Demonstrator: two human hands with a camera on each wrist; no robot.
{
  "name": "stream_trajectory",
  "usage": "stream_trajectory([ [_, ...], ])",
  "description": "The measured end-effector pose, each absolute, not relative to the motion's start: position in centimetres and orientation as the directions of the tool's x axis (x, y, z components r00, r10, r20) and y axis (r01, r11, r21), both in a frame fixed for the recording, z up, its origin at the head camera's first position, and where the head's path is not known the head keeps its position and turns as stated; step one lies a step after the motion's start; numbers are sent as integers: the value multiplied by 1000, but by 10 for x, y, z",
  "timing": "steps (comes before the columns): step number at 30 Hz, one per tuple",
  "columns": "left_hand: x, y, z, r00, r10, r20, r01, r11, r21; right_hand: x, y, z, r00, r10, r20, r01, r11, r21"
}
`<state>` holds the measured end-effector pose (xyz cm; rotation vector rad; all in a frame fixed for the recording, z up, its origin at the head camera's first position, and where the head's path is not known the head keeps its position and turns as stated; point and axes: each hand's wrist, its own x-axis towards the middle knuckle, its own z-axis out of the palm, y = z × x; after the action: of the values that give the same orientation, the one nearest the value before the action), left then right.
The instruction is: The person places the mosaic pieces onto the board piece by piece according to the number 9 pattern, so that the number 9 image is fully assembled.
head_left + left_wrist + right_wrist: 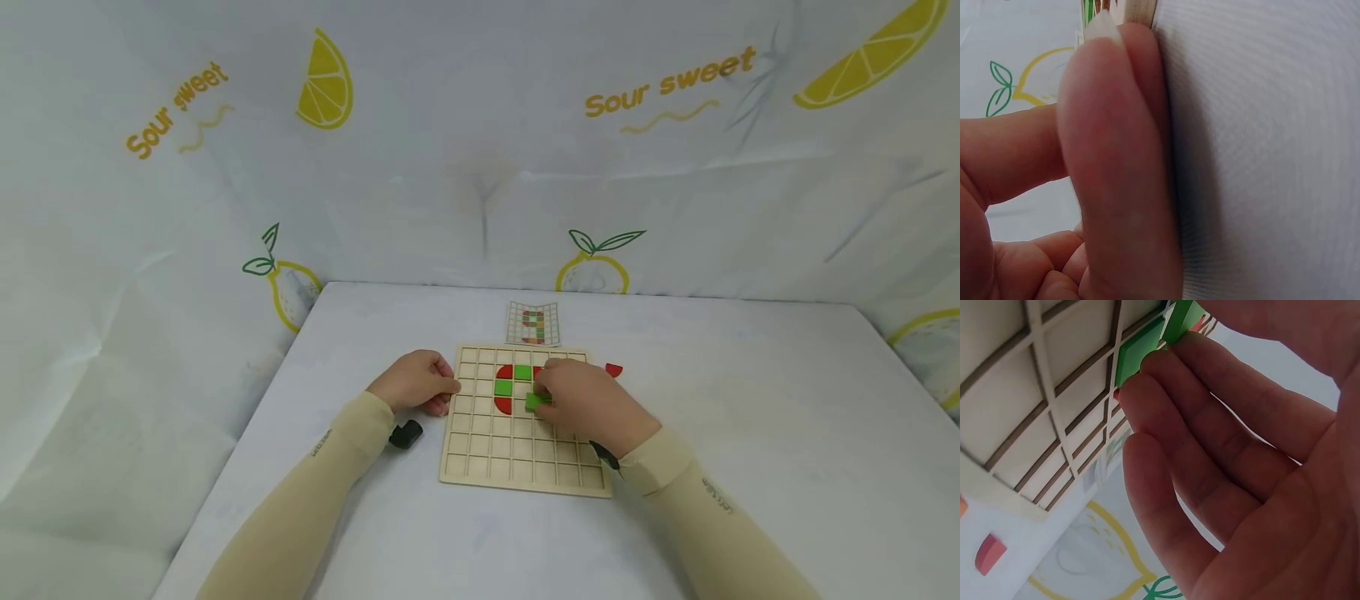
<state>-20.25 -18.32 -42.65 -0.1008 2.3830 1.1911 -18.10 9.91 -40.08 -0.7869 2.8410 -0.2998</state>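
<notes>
A pale wooden grid board (480, 468) lies flat on the table. Several tiles sit in its upper cells, among them a green square (522, 372), another green square (503, 387) and a red quarter-round (503, 406). Over the middle of the board, my right hand (592, 402) pinches a green square tile (1177, 319) between thumb and forefinger. The other fingers of that hand hang beside a green tile (1141, 353) in the grid. At the board's left edge, my left hand (418, 383) grips the rim with thumb and finger; its fingertips partly hide the edge.
A printed card (533, 325) with a coloured grid pattern lies just behind the board. One loose red quarter-round piece (614, 369) rests on the table to the right. A black device (406, 434) is at my left wrist. Behind the table hangs a lemon-print cloth (420, 208).
</notes>
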Motion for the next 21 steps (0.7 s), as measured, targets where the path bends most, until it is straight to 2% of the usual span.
stream_trajectory([
  [21,-203,-184,-426,-887,153,-435,-252,628,736,-177,84,-405,-816,-575,-61,-555,808,-200],
])
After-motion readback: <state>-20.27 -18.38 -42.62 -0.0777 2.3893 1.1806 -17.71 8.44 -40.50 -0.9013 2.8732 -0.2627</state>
